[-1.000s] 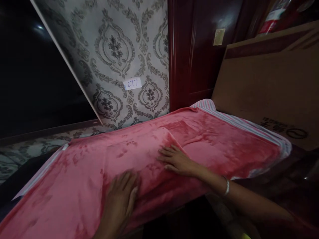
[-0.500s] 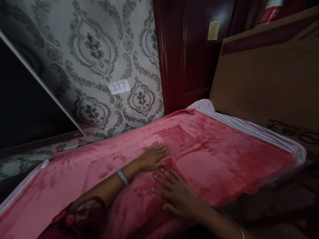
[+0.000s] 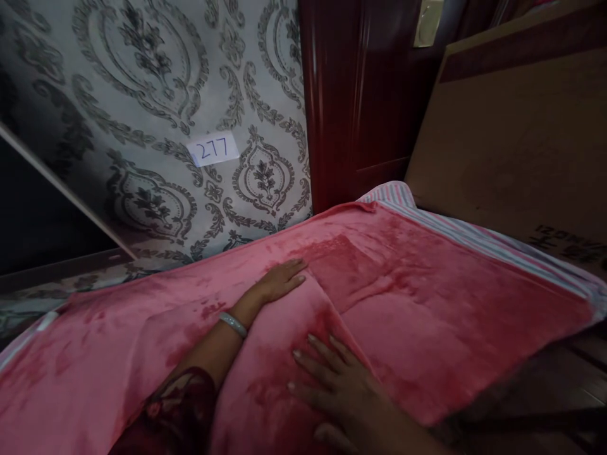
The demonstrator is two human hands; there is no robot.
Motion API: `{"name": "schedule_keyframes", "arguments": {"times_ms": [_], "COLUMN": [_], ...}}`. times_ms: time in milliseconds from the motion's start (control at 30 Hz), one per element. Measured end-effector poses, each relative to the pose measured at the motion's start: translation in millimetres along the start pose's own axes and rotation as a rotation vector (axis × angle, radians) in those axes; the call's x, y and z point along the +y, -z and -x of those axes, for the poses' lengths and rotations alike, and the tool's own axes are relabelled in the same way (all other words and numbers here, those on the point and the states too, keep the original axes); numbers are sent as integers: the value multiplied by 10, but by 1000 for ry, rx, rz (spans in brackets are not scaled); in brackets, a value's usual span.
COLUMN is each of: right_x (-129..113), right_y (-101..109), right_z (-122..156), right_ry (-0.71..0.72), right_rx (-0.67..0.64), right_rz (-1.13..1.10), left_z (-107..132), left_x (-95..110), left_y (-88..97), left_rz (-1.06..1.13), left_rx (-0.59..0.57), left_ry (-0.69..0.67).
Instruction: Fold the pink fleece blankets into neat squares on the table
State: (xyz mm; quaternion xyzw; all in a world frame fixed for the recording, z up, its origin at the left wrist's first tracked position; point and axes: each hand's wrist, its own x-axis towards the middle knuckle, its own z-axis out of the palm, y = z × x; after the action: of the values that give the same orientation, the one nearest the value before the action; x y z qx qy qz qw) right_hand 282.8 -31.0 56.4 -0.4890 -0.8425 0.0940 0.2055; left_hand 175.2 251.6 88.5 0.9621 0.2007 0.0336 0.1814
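Observation:
A pink-red plush blanket (image 3: 408,335) lies spread before me, with one layer folded over another and an edge running between my hands. My left hand (image 3: 279,279), with a pale bangle on the wrist, rests flat on the folded layer near its far corner. Nearer to me, my right hand (image 3: 346,382) lies on the same layer beside its right edge, fingers spread. Neither hand grips the cloth. Darker brushed patches mark the nap. Beneath the blanket's right end a striped cloth (image 3: 469,234) in white, grey and pink shows.
Behind the blanket stands a patterned wallpaper wall (image 3: 165,82) bearing a paper label (image 3: 213,149) that reads 277. A dark red wooden panel (image 3: 351,107) adjoins it. A large cardboard box (image 3: 516,145) leans at the right, and a dark screen-like panel (image 3: 42,208) stands at the left.
My hands have moved apart: the left slid slightly away and to the left, the right came nearer to me. The view has shifted closer to the blanket.

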Motion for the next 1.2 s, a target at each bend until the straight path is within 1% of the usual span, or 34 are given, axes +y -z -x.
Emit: {"name": "schedule_keyframes", "arguments": {"times_ms": [100, 167, 267, 300, 367, 433, 500, 567, 600, 667, 733, 800, 867, 967, 1033, 1100, 1200], "right_x": [-9, -1, 2, -13, -82, -201, -339, -447, -479, -494, -466, -431, -410, -407, -412, -415, -413], "right_y": [-13, -21, 15, 46, 128, 203, 230, 191, 152, 61, -13, -50, -54, -30, -14, -6, -19], "right_z": [-18, -24, -15, -14, -31, -85, -170, -261, -297, -337, -334, -308, -281, -261, -257, -256, -263], "right_ry": [-5, -10, -8, -1, 22, 81, 180, 263, 285, 302, 313, 309, 297, 280, 271, 266, 257], "right_rx": [0, 4, 9, 17, 45, 49, 7, -55, -84, -128, -154, -159, -166, -179, -177, -180, -201], "right_rz": [19, 36, 57, 61, 62, 39, 0, -33, -45, -68, -99, -132, -160, -182, -185, -184, -178], "left_z": [-9, 2, 138, 232, 492, 816, 1136, 1378, 1456, 1524, 1498, 1420, 1325, 1199, 1145, 1119, 1116], "left_x": [71, 156, 358, 448, 660, 885, 1065, 1145, 1139, 1049, 891, 703, 494, 148, -61, -209, -290], "left_y": [21, 80, 215, 257, 308, 299, 238, 155, 114, 51, 26, 52, 118, 211, 213, 168, 84], "left_rz": [-66, -136, -215, -204, -102, 59, 158, 132, 100, 25, -66, -157, -213, -185, -127, -92, -98], "left_rx": [-6, 4, 43, 49, 45, 25, -12, -79, -107, -132, -126, -96, -61, -19, 11, 48, 83], "left_ry": [22, 51, 61, 41, -39, -160, -251, -283, -272, -227, -200, -165, -73, 105, 182, 212, 203]}}
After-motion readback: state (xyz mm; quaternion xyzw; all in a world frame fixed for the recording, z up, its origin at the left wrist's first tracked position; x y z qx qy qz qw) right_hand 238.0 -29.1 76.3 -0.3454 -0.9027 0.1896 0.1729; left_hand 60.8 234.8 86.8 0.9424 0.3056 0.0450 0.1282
